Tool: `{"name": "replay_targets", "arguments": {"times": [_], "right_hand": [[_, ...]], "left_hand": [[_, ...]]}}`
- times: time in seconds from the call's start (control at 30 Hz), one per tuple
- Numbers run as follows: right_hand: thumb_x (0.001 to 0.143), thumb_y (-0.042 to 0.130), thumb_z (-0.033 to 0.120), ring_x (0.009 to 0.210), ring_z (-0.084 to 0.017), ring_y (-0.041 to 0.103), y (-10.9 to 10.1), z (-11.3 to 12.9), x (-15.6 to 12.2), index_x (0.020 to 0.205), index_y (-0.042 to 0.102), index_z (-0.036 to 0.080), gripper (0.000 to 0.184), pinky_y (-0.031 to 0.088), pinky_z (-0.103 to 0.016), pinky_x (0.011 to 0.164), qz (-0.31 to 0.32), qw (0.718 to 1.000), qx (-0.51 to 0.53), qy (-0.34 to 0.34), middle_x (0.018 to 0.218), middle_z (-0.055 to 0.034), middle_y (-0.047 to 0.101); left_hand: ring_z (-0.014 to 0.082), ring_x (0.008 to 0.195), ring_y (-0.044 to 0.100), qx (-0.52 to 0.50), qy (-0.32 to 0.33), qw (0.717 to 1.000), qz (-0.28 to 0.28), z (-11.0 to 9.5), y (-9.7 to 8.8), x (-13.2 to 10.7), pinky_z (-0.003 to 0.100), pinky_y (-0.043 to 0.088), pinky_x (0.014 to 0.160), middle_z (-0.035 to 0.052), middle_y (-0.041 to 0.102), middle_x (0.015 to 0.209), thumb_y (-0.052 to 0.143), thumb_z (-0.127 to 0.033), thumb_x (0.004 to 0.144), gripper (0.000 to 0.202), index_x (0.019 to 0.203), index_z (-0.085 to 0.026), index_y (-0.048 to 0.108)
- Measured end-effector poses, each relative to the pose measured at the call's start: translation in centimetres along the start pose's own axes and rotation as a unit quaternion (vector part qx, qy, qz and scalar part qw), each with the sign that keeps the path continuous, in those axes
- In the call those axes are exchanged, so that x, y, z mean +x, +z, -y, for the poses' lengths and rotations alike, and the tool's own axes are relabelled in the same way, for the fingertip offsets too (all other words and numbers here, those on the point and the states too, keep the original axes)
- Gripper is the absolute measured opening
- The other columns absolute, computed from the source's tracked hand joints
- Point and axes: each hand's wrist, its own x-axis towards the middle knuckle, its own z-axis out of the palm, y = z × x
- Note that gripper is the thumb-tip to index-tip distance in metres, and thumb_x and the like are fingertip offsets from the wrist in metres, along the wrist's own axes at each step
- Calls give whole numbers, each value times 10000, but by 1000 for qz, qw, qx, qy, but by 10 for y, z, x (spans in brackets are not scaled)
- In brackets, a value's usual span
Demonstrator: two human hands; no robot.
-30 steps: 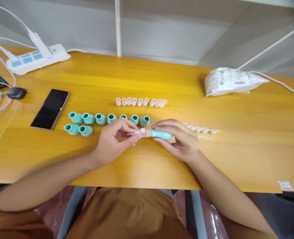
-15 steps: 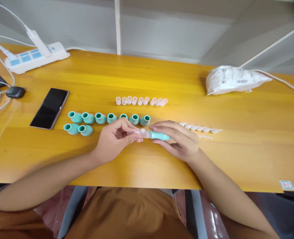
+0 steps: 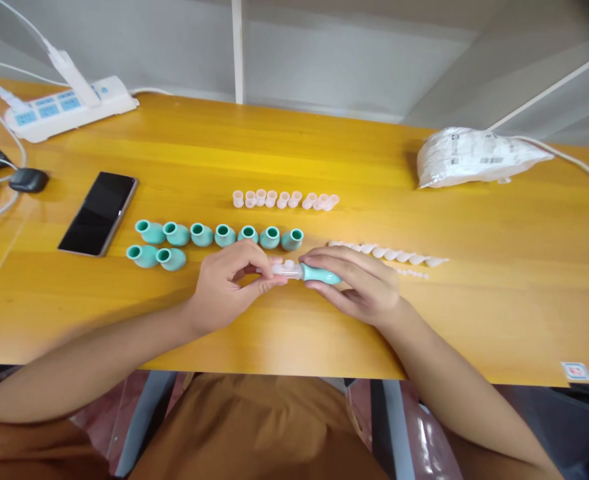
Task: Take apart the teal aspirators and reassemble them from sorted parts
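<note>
A bulb aspirator [image 3: 306,273] is held over the desk [image 3: 274,350], near the centre of the frame. Its long axis is laid nearly level across the picture, the narrow end pointed left, the bulb right. The pale, translucent tube [image 3: 294,271] is pinched by the left hand [image 3: 227,283]; the glossy teal bulb [image 3: 320,274] is grasped by the right hand [image 3: 362,281].

The place looked like an office or small workroom; which, one could not tell. Grey panels [image 3: 319,60] with a white post [image 3: 238,53] stood behind the desk [image 3: 274,340], a strip [image 3: 82,119] held plugs [image 3: 73,77], a phone [image 3: 98,213] lay near, stickers [image 3: 576,371] sat at the front, and bulbs [image 3: 227,240] and cups [image 3: 283,201] were set in rows
</note>
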Motion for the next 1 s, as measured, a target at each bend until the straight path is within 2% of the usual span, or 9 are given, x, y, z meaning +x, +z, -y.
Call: {"name": "replay_targets", "arguments": {"times": [0.23,0.37,0.63,0.8,1.0], "right_hand": [[1008,831,152,1115,-280,838,4,-1,-1,1525,689,213,539,731,-438,950,-2,999,32,33,1239,-159,843],[1014,825,153,1127,-269,838,4,0,-2,1500,710,206,502,721,-414,973,5,996,58,62,1242,-158,846],[1036,805,189,1152,-261,839,5,3,-1,1471,745,231,441,708,-402,1009,20,990,92,106,1280,-137,847],[1026,820,196,1109,-248,845,6,4,-1,1410,783,226,387,707,-377,976,14,985,119,122,1228,-122,860],[1021,830,207,1065,-230,852,6,5,0,1356,804,232,338,703,-353,960,25,982,128,137,1199,-103,870]], "left_hand": [[158,833,789,38,49,998,0,-1,-1,1,272,662,760,-13,764,850,886,-178,972,209,892,-217,697],[156,852,802,51,52,997,3,-3,-1,2,274,679,795,-12,776,861,873,-168,985,205,892,-211,695],[161,934,844,120,128,984,30,-4,-4,0,263,709,864,-15,809,920,823,-121,1015,181,955,-228,689],[156,1008,839,142,180,972,49,-2,-6,-2,273,725,946,8,810,974,774,-92,1040,152,1012,-221,698],[163,1016,845,164,227,959,54,-3,-6,-2,266,729,972,36,830,1023,711,-102,1078,99,1078,-200,724]]}}
